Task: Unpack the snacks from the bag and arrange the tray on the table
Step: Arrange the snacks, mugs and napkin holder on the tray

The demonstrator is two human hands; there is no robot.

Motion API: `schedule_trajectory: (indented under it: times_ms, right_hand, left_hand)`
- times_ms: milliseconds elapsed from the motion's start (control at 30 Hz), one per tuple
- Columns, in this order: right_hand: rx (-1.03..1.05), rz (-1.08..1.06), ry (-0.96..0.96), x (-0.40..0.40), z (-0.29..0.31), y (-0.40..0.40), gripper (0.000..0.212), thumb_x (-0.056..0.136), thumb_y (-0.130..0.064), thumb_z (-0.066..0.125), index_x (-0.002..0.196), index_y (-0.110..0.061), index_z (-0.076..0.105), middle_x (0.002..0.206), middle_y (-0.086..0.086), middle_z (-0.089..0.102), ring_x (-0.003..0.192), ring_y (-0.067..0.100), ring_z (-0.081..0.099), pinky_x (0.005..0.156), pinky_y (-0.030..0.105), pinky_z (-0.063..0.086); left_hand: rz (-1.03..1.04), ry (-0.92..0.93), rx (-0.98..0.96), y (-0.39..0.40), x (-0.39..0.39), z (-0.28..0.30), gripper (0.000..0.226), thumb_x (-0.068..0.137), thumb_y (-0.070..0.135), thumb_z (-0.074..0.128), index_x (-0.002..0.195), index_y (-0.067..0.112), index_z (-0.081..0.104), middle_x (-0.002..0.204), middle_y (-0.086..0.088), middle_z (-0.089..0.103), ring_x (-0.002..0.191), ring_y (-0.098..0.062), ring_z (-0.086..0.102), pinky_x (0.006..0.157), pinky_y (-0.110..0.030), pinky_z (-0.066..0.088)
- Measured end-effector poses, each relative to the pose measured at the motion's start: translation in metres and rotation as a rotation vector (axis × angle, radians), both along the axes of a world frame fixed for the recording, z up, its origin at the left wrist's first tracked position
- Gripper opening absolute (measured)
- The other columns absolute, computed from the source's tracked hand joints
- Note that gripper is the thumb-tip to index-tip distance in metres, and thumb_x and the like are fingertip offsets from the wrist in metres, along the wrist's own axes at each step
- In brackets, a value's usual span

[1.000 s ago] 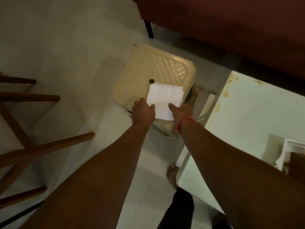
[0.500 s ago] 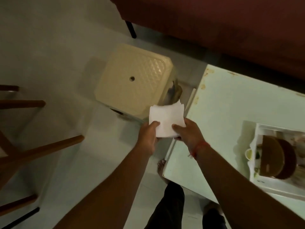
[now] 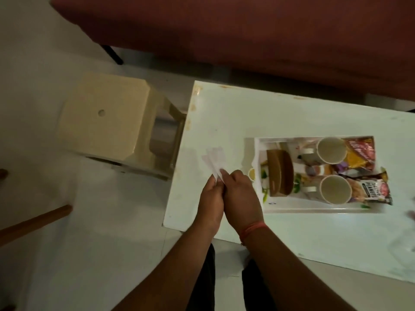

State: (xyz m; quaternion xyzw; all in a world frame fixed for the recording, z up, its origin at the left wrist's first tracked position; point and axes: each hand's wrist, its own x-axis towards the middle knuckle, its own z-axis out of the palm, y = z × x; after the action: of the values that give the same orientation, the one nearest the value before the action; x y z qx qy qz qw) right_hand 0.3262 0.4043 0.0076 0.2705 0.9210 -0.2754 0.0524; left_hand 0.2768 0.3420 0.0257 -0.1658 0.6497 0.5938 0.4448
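Note:
Both my hands hold a stack of white paper napkins (image 3: 214,161) above the left part of the white table (image 3: 226,122). My left hand (image 3: 210,202) and my right hand (image 3: 241,196) are pressed together and pinch the napkins' near edge. To their right a white tray (image 3: 298,208) lies on the table. In it are two empty cups (image 3: 332,150) (image 3: 335,189), brown plates standing on edge (image 3: 280,173), a red-yellow snack packet (image 3: 359,153) and a peanut packet (image 3: 370,189).
A cream plastic stool (image 3: 105,115) stands on the floor left of the table. A dark red sofa (image 3: 247,30) runs along the far side. Wooden chair legs (image 3: 36,221) reach in from the left. My legs stand at the table's near edge.
My hands lifted the napkins off the stool and carried them right, over the table. The two hands have closed together on the stack. The view swung right and now shows the whole tray.

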Motion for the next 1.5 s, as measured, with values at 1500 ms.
schedule_trajectory:
  times_ms: [1500]
  right_hand:
    - [-0.014,-0.420,-0.004,0.100,-0.024,0.108,0.023,0.092,-0.011,0.058,0.115,-0.010,0.056,0.106,0.010,0.062,0.076,0.028,0.067,0.067,0.036,0.058]
  left_hand:
    - [-0.973,0.774,-0.541,0.210,-0.024,-0.037,0.014,0.086,0.019,0.059,0.099,0.021,0.060,0.104,0.002,0.062,0.091,-0.020,0.059,0.077,-0.030,0.050]
